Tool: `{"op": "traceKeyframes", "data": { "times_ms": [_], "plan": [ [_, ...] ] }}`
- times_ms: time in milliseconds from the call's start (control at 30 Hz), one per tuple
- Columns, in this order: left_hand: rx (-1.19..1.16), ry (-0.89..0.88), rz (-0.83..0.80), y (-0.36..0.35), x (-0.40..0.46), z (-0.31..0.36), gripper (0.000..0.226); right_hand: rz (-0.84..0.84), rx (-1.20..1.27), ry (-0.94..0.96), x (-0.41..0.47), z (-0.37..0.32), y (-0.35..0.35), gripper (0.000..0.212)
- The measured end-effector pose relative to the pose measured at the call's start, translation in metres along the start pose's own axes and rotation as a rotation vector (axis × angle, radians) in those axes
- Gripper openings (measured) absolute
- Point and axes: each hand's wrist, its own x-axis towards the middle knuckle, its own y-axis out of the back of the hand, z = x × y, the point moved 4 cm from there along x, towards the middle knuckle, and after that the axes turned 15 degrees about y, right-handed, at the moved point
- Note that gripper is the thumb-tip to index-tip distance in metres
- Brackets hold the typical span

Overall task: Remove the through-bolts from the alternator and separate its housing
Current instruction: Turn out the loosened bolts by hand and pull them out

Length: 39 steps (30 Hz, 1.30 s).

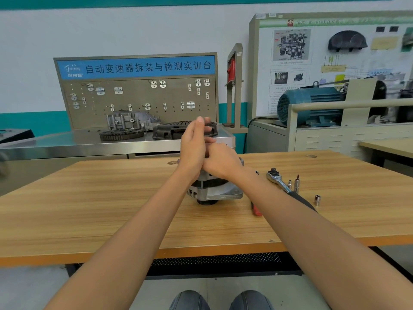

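The silver alternator (214, 191) stands on the wooden table (111, 209), its pulley end down and its top hidden by my hands. Just above it, my left hand (193, 144) is raised with its fingers straight and pointing up. My right hand (222, 163) sits against the left palm with its fingers curled inward. The left hand hides whatever those fingers may hold. No through-bolt shows.
To the right of the alternator lie a ratchet wrench (277, 179), an upright socket with a bit (296, 183) and a loose socket (317, 199). A red-handled tool (256, 210) pokes out under my right forearm. Behind the table is a steel bench (67, 146) with gearbox parts.
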Motion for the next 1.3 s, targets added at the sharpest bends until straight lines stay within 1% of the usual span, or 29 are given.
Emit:
{"op": "traceKeyframes", "data": {
  "times_ms": [67,133,200,333,433,467,567,667,733,800,933,1000,1033,1133,1200,1300],
  "plan": [
    [0.014,0.006,0.017,-0.0006,0.0006,-0.0005,0.032,-0.005,0.005,-0.008,-0.0001,0.0016,-0.0004,0.012],
    [0.052,-0.009,0.054,0.0009,0.0011,-0.0002,0.031,-0.007,0.001,-0.023,0.0004,0.0028,-0.0008,0.016],
    [0.045,-0.006,0.076,0.0035,0.0019,-0.0001,0.026,-0.003,-0.001,-0.028,0.0010,0.0032,-0.0018,0.018],
    [-0.079,0.000,0.072,0.0064,0.0022,0.0019,0.009,0.011,-0.004,-0.028,0.0013,0.0036,-0.0035,0.019],
    [-0.090,-0.007,0.054,0.0051,0.0018,0.0033,0.007,0.018,-0.003,-0.023,0.0018,0.0042,-0.0043,0.020],
    [-0.090,0.012,0.039,0.0046,0.0025,0.0027,0.009,0.019,-0.006,-0.020,0.0017,0.0042,-0.0047,0.020],
    [-0.114,0.113,-0.014,0.0027,0.0042,0.0011,0.029,0.031,-0.010,-0.022,0.0017,0.0041,-0.0045,0.021],
    [-0.014,0.074,0.011,0.0032,0.0016,0.0024,0.033,0.032,0.001,-0.026,0.0021,0.0044,-0.0043,0.019],
    [0.023,0.039,0.045,0.0050,0.0006,0.0020,0.030,0.032,0.005,-0.029,0.0025,0.0048,-0.0048,0.019],
    [0.013,0.019,0.062,0.0069,0.0010,0.0020,0.024,0.028,0.006,-0.034,0.0018,0.0052,-0.0054,0.023],
    [-0.039,-0.011,0.055,0.0053,-0.0018,0.0068,0.010,0.028,0.019,-0.035,0.0010,0.0051,-0.0037,0.023],
    [-0.061,0.004,0.044,0.0056,-0.0025,0.0065,0.009,0.028,0.007,-0.027,0.0011,0.0043,-0.0040,0.024],
    [-0.069,0.024,0.036,0.0064,-0.0021,0.0048,0.009,0.026,-0.001,-0.021,0.0012,0.0038,-0.0047,0.023],
    [-0.120,0.097,0.007,0.0069,-0.0009,0.0007,0.022,0.024,-0.022,-0.012,0.0010,0.0030,-0.0043,0.024],
    [-0.124,0.097,0.009,0.0065,-0.0020,0.0009,0.029,0.031,-0.026,-0.009,0.0012,0.0029,-0.0036,0.027],
    [-0.108,0.082,0.056,0.0082,-0.0021,0.0014,0.032,0.041,-0.031,-0.008,0.0019,0.0034,-0.0036,0.028]
  ]
}}
